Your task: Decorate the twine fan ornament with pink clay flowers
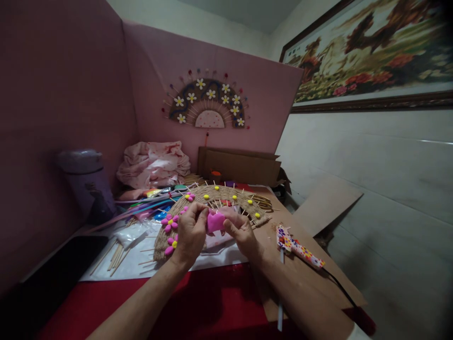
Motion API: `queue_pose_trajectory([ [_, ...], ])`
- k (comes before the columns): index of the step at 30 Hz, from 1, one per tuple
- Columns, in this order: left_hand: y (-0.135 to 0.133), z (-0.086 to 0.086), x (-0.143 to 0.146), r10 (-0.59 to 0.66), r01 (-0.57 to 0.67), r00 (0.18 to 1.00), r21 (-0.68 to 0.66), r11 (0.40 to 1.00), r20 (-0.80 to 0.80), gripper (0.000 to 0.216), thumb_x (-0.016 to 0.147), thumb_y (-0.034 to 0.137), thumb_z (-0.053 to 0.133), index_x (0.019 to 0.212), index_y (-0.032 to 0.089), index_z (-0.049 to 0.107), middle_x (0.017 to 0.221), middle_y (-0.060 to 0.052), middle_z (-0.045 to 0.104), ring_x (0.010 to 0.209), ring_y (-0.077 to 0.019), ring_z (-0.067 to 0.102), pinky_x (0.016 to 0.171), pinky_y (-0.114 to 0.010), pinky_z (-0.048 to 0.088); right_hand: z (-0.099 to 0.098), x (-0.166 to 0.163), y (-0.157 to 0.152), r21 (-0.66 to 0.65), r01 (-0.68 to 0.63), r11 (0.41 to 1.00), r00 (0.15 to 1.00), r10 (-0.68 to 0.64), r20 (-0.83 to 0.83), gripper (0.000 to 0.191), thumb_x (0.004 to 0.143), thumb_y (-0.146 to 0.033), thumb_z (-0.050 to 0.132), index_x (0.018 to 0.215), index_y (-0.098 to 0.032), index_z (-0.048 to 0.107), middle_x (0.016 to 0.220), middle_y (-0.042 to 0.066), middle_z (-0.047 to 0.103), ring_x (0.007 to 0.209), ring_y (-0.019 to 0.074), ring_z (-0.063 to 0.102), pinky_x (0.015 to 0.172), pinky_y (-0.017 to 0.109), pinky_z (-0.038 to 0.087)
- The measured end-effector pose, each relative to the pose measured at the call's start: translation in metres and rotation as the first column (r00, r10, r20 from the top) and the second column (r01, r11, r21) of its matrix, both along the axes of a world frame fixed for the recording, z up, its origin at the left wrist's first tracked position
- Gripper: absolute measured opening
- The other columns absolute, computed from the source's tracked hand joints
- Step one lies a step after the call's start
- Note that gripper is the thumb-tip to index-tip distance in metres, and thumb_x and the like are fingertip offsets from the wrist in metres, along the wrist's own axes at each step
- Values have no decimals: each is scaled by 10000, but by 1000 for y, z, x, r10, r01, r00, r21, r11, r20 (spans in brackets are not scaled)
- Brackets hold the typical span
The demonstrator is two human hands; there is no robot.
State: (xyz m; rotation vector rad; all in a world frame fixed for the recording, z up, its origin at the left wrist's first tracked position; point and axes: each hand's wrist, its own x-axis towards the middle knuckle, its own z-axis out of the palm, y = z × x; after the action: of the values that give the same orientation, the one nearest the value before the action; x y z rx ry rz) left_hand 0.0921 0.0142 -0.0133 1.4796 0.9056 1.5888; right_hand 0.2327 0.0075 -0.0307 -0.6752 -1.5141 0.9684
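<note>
A lump of bright pink modelling clay (215, 222) is pinched between my two hands. The fingers of my left hand (193, 231) close on its left side, and those of my right hand (242, 231) on its right. Behind and below them lies a fan-shaped craft of woven twine (201, 192) with thin wooden sticks poking out of its edge. Pink flowers with yellow centres (170, 222) cover its left part. Along the top and right are bare yellow dots (234, 197). My hands hide part of the fan's middle.
A glue gun in flowered wrapping (299, 248), with a glue stick and cord, rests on brown board to the right. At left are wooden sticks (118, 257), a clear bag (130, 233), a black phone-like slab (71, 259) and a purple tumbler (87, 184). A finished flowered fan (210, 101) hangs behind.
</note>
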Motion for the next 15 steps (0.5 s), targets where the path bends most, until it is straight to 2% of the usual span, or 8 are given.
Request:
queue_pose_trajectory([
  [7,1,-3,1,-9,10,999,7,1000,-48,143,814,277,528,707,184,538,525,43,507,420,-103,493,410,-221,401,-4,0,4,-68,-89,994,994,85,-61,303,750,-445,669,923,-197,657,727,3,575,582,103,477,552,228,406],
  [10,-2,1,1,-43,43,999,-26,999,1,156,809,286,532,695,178,528,536,43,510,427,-101,494,410,-223,417,-8,1,8,-69,-51,996,995,45,-91,264,786,-444,634,858,-191,656,673,-6,553,583,108,475,573,237,406],
  [15,-5,6,1,-72,77,994,-57,995,86,186,792,298,556,665,169,513,534,46,495,437,-92,486,401,-215,437,-10,1,10,-94,19,995,989,-33,-146,339,829,-488,559,740,-176,653,650,0,543,571,107,440,570,239,387],
])
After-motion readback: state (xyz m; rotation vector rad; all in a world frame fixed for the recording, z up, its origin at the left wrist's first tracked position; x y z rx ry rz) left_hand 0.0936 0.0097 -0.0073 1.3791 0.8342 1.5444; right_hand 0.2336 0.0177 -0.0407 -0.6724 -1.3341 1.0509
